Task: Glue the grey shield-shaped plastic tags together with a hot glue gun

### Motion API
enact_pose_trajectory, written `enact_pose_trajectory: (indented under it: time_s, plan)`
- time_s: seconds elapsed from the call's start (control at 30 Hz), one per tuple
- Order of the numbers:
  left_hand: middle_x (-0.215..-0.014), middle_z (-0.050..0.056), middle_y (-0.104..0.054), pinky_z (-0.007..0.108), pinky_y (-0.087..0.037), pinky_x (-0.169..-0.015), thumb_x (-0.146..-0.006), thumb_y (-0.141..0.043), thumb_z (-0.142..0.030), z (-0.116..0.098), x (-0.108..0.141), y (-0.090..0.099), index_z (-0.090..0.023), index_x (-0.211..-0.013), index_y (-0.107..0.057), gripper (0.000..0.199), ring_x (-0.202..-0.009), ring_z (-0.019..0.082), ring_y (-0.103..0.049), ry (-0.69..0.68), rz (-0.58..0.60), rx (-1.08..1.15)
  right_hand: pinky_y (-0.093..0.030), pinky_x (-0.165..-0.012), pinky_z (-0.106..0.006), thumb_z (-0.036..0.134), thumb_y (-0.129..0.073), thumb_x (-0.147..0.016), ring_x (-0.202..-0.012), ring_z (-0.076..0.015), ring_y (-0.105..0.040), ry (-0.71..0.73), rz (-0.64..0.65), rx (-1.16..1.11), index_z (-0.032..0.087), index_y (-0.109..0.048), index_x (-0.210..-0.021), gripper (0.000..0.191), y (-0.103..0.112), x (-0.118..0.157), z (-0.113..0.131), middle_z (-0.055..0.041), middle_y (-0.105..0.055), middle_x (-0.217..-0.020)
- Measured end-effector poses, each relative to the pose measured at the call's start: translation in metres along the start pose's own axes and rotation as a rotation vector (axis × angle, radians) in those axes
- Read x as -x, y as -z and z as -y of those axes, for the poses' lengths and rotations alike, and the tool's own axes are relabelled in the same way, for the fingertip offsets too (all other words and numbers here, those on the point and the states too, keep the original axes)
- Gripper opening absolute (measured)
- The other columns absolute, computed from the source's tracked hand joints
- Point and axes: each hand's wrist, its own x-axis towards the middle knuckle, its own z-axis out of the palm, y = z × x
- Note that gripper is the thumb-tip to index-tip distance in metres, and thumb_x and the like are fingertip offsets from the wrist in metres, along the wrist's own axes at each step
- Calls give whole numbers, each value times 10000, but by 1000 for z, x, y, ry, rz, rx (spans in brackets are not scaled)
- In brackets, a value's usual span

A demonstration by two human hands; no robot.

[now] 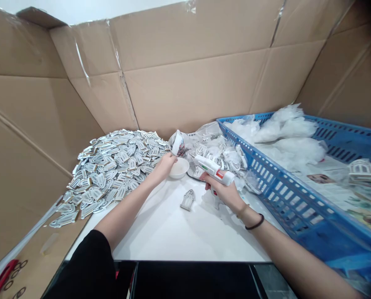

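My right hand (pixel 224 191) grips a white hot glue gun (pixel 215 169), its nozzle pointing left toward the bowl. My left hand (pixel 166 165) is closed at the left rim of a small white bowl (pixel 179 169), fingertips together; what they pinch, if anything, is too small to make out. Below the bowl, a small grey-white arched piece like a window frame (pixel 188 200) lies flat on the white tabletop (pixel 160 232), apart from both hands.
A big heap of similar arched pieces (pixel 117 166) is at the left. Behind the glue gun lie plastic bags with white pieces (pixel 223 149). A blue plastic crate (pixel 285 203) holding bagged items stands right. Cardboard walls (pixel 198 83) enclose the table; red-handled scissors (pixel 1 278) lie lower left.
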Motion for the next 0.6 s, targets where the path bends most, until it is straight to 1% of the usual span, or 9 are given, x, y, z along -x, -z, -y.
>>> enact_pose_trajectory:
  time_s: [0.1, 0.17, 0.23, 0.33, 0.4, 0.43, 0.47, 0.53, 0.6]
  plan:
    - [-1024, 61, -602, 295, -459, -862, -981, -454, -228, -2, 5, 8, -178, -962, -668, 221, -956, 191, -588, -31, -89, -37, -385, -462, -266, 424, -682, -724, -472, -126, -481, -10, 6, -11, 200, -660, -659, 234, -1, 0, 0, -3, -588, -523]
    - [-1046, 65, -602, 298, -460, -866, -1002, -443, -234, -4, 7, 12, -182, -982, -666, 230, -959, 191, -590, -45, -93, -84, -375, -455, -269, 430, -687, -711, -463, -129, -476, -16, 5, -11, 211, -638, -635, 237, -1, 0, -1, 0, -576, -510]
    - [-1066, 81, -618, 319, -463, -883, -984, -483, -205, -8, 10, 15, -180, -1011, -674, 195, -1004, 217, -592, -50, -59, -163, -374, -455, -272, 437, -690, -708, -461, -131, -474, -16, 5, -6, 218, -623, -627, 243, -1, 0, -2, 1, -574, -507]
    - [-1086, 109, -632, 345, -463, -902, -951, -519, -173, -28, 25, 18, -177, -1049, -676, 185, -1061, 255, -595, -53, -38, -269, -380, -458, -276, 435, -688, -709, -461, -132, -473, -25, -3, -4, 219, -607, -608, 252, -1, 0, -2, -4, -575, -503]
    - [-1087, 111, -631, 335, -468, -854, -986, -467, -239, -47, 43, 17, -186, -1053, -667, 218, -1004, 248, -621, -19, -43, -269, -385, -459, -273, 431, -684, -707, -463, -130, -478, -31, -20, -14, 213, -601, -594, 259, 0, -1, -2, -8, -571, -505]
    - [-1086, 107, -633, 327, -469, -812, -998, -452, -299, -57, 54, 16, -196, -1053, -662, 240, -963, 243, -636, 12, -19, -239, -386, -460, -270, 431, -686, -706, -468, -130, -483, -30, -31, -22, 209, -604, -594, 262, 0, -1, -2, -9, -569, -507]
    - [-1089, 105, -639, 329, -468, -786, -987, -480, -379, -67, 66, 14, -204, -1072, -656, 262, -942, 251, -647, 37, 38, -198, -384, -458, -269, 432, -687, -703, -471, -131, -486, -26, -39, -27, 205, -609, -596, 263, 0, -1, -1, -9, -567, -507]
    - [-1089, 112, -652, 349, -466, -748, -909, -579, -532, -81, 87, 9, -212, -1113, -652, 385, -922, 289, -664, 88, 204, -106, -374, -450, -268, 428, -685, -704, -476, -135, -485, -19, -44, -32, 206, -626, -615, 246, 0, -1, 1, -10, -569, -507]
    - [-1110, 122, -653, 371, -461, -731, -831, -650, -580, -87, 100, 3, -215, -1146, -647, 482, -941, 331, -666, 124, 324, -30, -359, -439, -268, 417, -679, -708, -473, -136, -475, -19, -40, -33, 213, -635, -627, 223, 0, -1, 2, -8, -570, -501]
